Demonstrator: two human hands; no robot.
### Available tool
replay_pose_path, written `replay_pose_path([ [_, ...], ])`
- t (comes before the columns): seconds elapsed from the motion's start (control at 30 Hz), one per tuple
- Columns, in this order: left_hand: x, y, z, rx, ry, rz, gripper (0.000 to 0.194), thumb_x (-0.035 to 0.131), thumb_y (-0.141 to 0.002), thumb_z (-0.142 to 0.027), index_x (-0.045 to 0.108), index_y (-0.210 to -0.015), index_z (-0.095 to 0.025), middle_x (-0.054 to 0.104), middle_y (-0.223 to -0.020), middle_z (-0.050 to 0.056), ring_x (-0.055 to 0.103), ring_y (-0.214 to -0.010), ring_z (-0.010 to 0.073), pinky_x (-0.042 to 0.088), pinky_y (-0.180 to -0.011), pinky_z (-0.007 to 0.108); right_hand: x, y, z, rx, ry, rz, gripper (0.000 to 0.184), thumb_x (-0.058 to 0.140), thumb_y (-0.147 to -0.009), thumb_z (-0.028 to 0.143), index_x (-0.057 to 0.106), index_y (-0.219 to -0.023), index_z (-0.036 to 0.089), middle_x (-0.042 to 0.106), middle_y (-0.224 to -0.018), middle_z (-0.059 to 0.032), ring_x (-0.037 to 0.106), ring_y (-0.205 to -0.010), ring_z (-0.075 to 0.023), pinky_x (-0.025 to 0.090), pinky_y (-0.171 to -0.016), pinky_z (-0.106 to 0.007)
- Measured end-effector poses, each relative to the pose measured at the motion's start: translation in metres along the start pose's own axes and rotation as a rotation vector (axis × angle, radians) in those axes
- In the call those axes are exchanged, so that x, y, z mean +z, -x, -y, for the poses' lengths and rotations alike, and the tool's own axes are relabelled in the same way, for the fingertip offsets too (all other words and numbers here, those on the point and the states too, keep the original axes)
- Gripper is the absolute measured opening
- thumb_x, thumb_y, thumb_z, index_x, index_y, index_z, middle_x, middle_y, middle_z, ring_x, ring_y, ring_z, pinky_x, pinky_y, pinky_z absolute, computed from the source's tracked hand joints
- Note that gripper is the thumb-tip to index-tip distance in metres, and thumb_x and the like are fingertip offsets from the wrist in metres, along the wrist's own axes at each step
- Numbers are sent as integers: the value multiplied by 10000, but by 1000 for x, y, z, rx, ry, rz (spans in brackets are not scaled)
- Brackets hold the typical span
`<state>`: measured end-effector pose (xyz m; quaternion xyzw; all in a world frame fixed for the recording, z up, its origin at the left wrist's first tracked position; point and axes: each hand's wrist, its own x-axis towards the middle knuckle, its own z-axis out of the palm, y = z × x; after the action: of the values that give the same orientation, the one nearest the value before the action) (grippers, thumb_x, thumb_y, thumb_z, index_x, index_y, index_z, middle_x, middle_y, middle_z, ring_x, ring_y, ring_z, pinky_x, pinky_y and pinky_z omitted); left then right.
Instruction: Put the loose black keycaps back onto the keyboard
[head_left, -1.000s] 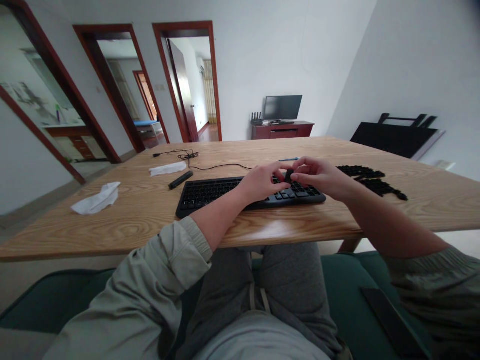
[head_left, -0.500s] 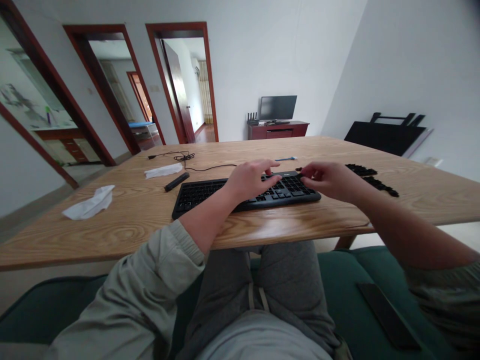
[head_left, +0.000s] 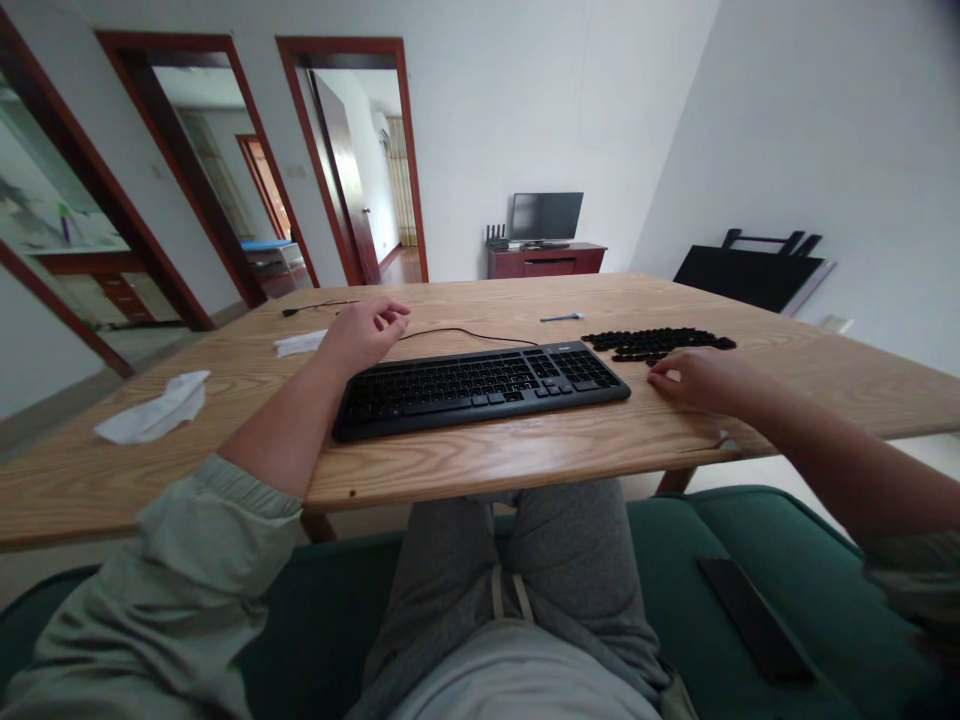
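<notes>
A black keyboard [head_left: 480, 385] lies on the wooden table [head_left: 525, 450] in front of me. My left hand [head_left: 365, 333] hovers off the keyboard's far left corner with its fingers loosely curled; anything in them is hidden. The black bar that lay there is covered by my wrist. My right hand [head_left: 697, 380] rests palm down on the table right of the keyboard, fingers drawn together at the tips, just in front of a spread of loose black keycaps [head_left: 652, 343]. I cannot see what the fingertips pinch, if anything.
The keyboard's cable [head_left: 457, 332] runs left across the table. Two crumpled tissues [head_left: 154, 410] [head_left: 298, 343] lie at the left, a blue pen [head_left: 561, 317] behind the keyboard. A dark phone [head_left: 754, 620] lies on the green sofa beside my leg.
Both hands left the keyboard's right end. My left hand swung left past the keyboard's corner; my right hand moved right and settled on the table near the keycaps. The view shifted right.
</notes>
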<state>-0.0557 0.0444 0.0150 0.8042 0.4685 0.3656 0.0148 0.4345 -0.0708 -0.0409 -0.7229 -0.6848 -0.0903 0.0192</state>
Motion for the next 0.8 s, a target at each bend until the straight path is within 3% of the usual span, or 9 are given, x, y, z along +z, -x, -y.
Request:
replay_pose_path([
  [0.1, -10, 2, 16, -39, -13, -12, 357, 588, -830, -425, 750, -1032, -180, 702, -794, 59, 574, -655, 174, 458, -671, 306, -20, 4, -12, 60, -25, -65, 361, 555, -926, 381, 762, -1132, 169, 744, -1071, -163, 660, -847, -244, 433, -733, -361],
  [0.17, -19, 3, 28, -63, -9, -64, 368, 592, -830, -445, 751, -1022, -174, 677, -775, 63, 554, -655, 180, 448, -666, 323, -33, 10, -34, 182, -30, -108, 366, 619, -900, 361, 747, -1164, 142, 749, -1008, -183, 638, -752, -207, 407, -712, -372],
  [0.23, -26, 4, 40, -112, -5, -105, 346, 604, -814, -449, 749, -992, -190, 645, -746, 57, 546, -665, 197, 440, -647, 334, -38, 18, -61, 298, -74, -71, 332, 701, -843, 311, 768, -1111, 127, 754, -954, -179, 606, -672, -165, 394, -703, -374],
  [0.3, -33, 4, 51, -165, -12, -119, 312, 603, -801, -452, 745, -956, -223, 620, -715, 45, 541, -656, 211, 426, -618, 340, -33, 25, -85, 303, -119, -24, 270, 760, -784, 270, 800, -1017, 138, 760, -951, -166, 587, -656, -143, 393, -708, -369],
  [0.4, -35, 4, 63, -226, -33, -111, 318, 598, -789, -462, 743, -945, -225, 597, -686, 36, 529, -624, 209, 403, -583, 340, -14, 31, -102, 199, -136, -30, 229, 811, -723, 255, 824, -945, 202, 767, -945, -151, 566, -649, -132, 391, -701, -367],
  [0.5, -31, 3, 71, -217, -26, -97, 346, 599, -787, -446, 741, -968, -188, 591, -692, 39, 530, -634, 196, 400, -579, 321, 1, 30, -99, 147, -163, -51, 234, 808, -713, 219, 829, -945, 210, 765, -924, -160, 580, -663, -144, 404, -712, -368],
  [0.63, -23, 1, 82, -151, 44, -91, 376, 609, -788, -437, 731, -1023, -171, 603, -727, 43, 544, -657, 188, 411, -582, 308, 3, 27, -86, 109, -194, -65, 105, 806, -675, 146, 812, -776, 176, 756, -968, -174, 633, -803, -224, 431, -798, -398],
  [0.8, -19, 0, 85, -192, 92, -68, 399, 615, -785, -429, 724, -1070, -172, 599, -739, 38, 520, -627, 169, 396, -566, 302, -12, 39, -51, 135, -389, -123, 149, 799, -703, 249, 732, -827, 200, 710, -744, -117, 573, -599, -192, 412, -606, -364],
])
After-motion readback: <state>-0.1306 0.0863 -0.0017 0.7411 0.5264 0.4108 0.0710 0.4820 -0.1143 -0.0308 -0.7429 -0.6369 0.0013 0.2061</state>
